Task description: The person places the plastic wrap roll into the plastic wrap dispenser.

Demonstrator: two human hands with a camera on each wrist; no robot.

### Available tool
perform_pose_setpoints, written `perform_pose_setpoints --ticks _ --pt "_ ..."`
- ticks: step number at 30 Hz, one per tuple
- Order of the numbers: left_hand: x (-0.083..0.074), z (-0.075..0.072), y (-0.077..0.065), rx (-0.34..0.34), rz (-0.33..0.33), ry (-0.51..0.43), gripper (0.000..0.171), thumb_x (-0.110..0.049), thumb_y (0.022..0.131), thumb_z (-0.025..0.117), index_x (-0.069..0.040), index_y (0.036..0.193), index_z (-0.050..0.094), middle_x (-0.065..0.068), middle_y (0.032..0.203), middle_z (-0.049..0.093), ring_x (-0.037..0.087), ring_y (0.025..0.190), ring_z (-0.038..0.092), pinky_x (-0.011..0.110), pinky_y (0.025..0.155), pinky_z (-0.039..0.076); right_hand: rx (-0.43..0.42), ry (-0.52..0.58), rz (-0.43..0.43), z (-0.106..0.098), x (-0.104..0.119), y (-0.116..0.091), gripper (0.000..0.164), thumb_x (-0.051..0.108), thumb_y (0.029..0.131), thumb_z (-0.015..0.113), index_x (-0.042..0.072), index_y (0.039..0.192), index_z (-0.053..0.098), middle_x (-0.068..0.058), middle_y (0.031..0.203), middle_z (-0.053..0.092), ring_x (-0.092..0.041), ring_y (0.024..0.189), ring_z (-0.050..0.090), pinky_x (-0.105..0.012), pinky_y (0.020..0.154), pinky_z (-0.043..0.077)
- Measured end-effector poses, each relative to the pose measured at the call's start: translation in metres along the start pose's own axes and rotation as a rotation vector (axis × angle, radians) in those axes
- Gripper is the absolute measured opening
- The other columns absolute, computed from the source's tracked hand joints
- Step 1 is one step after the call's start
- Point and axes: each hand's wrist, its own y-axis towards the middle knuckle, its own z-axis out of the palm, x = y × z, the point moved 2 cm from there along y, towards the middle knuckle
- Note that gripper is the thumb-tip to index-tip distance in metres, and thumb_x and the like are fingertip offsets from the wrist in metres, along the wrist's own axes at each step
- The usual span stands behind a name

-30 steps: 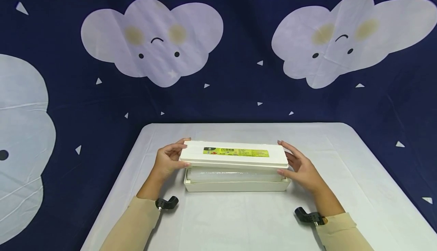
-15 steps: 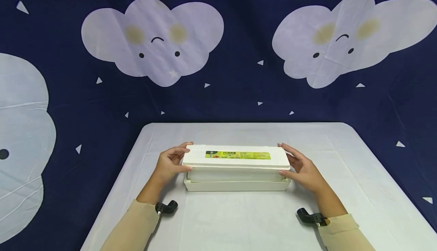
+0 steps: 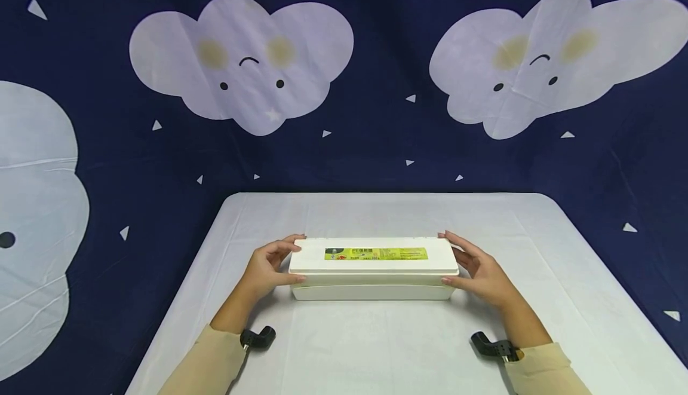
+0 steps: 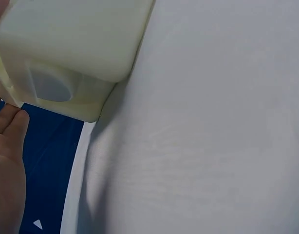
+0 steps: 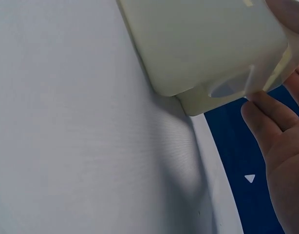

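A long white cling film box stands in the middle of the table in the head view. Its lid (image 3: pixel 376 266), with a yellow-green label (image 3: pixel 376 254), sits over the box base (image 3: pixel 373 293), whose front wall shows below it. My left hand (image 3: pixel 269 266) grips the lid's left end, thumb at the front edge and fingers at the back. At the right end my right hand (image 3: pixel 481 272) holds it the same way. Both wrist views show the box's end walls close up, with a round recess (image 4: pixel 52 87). The film roll is hidden under the lid.
White cloth covers the table (image 3: pixel 371 353). Behind it hangs a dark blue curtain (image 3: pixel 376 162) with cloud and triangle prints. A black wrist camera (image 3: pixel 259 338) sticks out from the left wrist, and another black camera (image 3: pixel 491 345) from the right.
Both hands have lowered the lid toward the base, the left end coming down from a tilt. The film roll, visible a second ago, is now covered.
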Motion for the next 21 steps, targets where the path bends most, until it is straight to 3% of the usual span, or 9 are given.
perform_pose_setpoints --ticks 16,21 --pt "0.0017 0.002 -0.0101 0.05 0.04 -0.004 0.062 0.019 0.06 0.094 0.005 0.113 0.065 0.03 0.143 0.055 0.037 0.142 0.046 0.038 0.122 0.031 -0.029 -0.032 0.053 0.0042 0.0017 -0.0084 0.104 -0.013 0.073 0.091 0.004 0.162 0.039 -0.025 0.16 0.042 -0.023 0.145 0.046 -0.028 0.115 0.038" --pt "0.0007 0.0023 -0.01 0.068 0.054 -0.01 0.062 0.02 0.062 0.093 0.007 0.113 0.062 0.03 0.143 0.054 0.042 0.14 0.046 0.037 0.121 0.032 -0.029 -0.046 0.01 0.0048 -0.0004 -0.0101 0.104 -0.015 0.072 0.09 0.001 0.161 0.039 -0.03 0.157 0.043 -0.018 0.144 0.046 -0.026 0.115 0.038"
